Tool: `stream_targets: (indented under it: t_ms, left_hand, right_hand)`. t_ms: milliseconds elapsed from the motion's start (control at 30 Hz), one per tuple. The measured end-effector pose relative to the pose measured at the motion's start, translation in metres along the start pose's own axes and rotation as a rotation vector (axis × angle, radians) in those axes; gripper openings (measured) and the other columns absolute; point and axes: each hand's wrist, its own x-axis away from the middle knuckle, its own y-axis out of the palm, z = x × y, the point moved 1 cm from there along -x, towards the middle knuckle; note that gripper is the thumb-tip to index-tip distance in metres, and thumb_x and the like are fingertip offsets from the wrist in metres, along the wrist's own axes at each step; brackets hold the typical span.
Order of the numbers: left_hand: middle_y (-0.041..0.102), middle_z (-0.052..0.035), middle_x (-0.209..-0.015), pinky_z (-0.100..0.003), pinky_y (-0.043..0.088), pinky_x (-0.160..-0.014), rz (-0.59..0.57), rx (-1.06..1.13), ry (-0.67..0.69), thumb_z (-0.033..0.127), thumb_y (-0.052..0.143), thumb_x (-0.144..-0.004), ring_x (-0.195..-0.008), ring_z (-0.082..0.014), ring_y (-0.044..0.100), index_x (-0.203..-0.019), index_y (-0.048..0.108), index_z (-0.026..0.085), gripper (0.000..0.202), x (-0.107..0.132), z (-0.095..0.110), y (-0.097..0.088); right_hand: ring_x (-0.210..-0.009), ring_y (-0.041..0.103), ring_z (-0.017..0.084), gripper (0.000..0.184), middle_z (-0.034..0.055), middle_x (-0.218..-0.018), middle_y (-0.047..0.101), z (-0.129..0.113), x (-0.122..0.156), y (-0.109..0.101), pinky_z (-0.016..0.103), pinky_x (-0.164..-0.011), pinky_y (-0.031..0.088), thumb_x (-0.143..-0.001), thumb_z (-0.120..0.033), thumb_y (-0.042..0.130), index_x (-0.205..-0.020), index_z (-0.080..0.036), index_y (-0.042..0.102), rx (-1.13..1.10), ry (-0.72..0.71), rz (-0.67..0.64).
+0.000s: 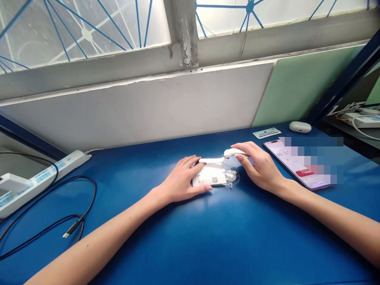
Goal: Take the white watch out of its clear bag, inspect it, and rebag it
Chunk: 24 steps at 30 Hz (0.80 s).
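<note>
Between my hands a white card with a printed code, in a clear plastic sleeve (pixel 212 176), lies on the blue table (pixel 190 237). My left hand (pixel 182 180) grips the sleeve's left end, thumb along the near edge and fingers at the far edge. A slim white jointed piece (pixel 211 160) runs along the far edge, and its left tip touches my left fingers. My right hand (pixel 261 164) pinches the raised right part of that white piece between thumb and fingers. What kind of thing it is I cannot make out.
To the right lie a phone (pixel 297 166) with its screen lit, a white earbud case (pixel 300 127) and a small printed card (pixel 266 133). At the left are a white power strip (pixel 44 180) and a looped black cable (pixel 94 190). A wall panel (pixel 142 114) borders the table's back.
</note>
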Motion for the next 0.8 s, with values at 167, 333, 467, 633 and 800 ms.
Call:
stream_targets:
  t_ms: [167, 333, 467, 633, 800]
  left_hand:
    - [0.044, -0.0226, -0.152, -0.056, 0.033, -0.117, 0.018, 0.111, -0.038, 0.063, 0.047, -0.095, -0.142, -0.0379, 0.039, -0.146, 0.045, 0.009, 0.074, -0.001, -0.004, -0.003]
    - [0.034, -0.0223, -0.158, -0.054, 0.037, -0.115, 0.252, 0.245, -0.082, 0.056, 0.052, -0.095, -0.147, -0.0363, 0.034, -0.155, 0.027, 0.012, 0.079, -0.002, -0.009, -0.001]
    - [0.037, -0.0201, -0.157, -0.051, 0.035, -0.118, 0.502, 0.155, 0.064, 0.045, 0.064, -0.090, -0.147, -0.0334, 0.034, -0.151, 0.034, 0.016, 0.074, -0.001, 0.005, -0.010]
    - [0.059, -0.0166, -0.139, -0.053, 0.033, -0.118, 0.334, 0.124, 0.243, 0.045, 0.064, -0.090, -0.136, -0.0339, 0.049, -0.138, 0.052, 0.017, 0.057, -0.003, 0.030, -0.019]
    - [0.064, -0.0148, -0.131, -0.041, 0.050, -0.101, 0.228, 0.478, 0.144, 0.031, 0.040, -0.104, -0.120, -0.0271, 0.062, -0.129, 0.058, 0.015, 0.034, -0.005, 0.032, -0.020]
  right_hand:
    - [-0.100, 0.066, 0.028, 0.029, 0.0127, -0.111, 0.066, -0.001, 0.000, -0.001, 0.043, -0.082, 0.055, -0.100, -0.037, 0.048, -0.119, -0.019, 0.062, -0.048, -0.037, -0.006]
    - [-0.102, 0.066, 0.026, 0.029, 0.0110, -0.112, 0.068, -0.002, 0.000, -0.002, 0.041, -0.086, 0.054, -0.099, -0.037, 0.053, -0.122, -0.021, 0.060, -0.120, -0.076, -0.035]
    - [-0.102, 0.066, 0.026, 0.028, 0.0091, -0.112, 0.070, -0.012, 0.000, -0.005, 0.040, -0.086, 0.053, -0.096, -0.038, 0.058, -0.120, -0.024, 0.061, -0.220, -0.104, -0.077]
    - [-0.086, 0.067, 0.023, 0.022, 0.0058, -0.094, 0.072, -0.040, -0.024, -0.011, 0.037, -0.078, 0.053, -0.093, -0.043, 0.063, -0.099, -0.023, 0.068, -0.388, -0.027, -0.012]
    - [-0.061, 0.060, 0.015, 0.030, 0.0001, -0.069, 0.065, -0.064, -0.066, 0.002, 0.028, -0.056, 0.048, -0.084, -0.051, 0.071, -0.079, -0.022, 0.066, -0.681, 0.126, 0.039]
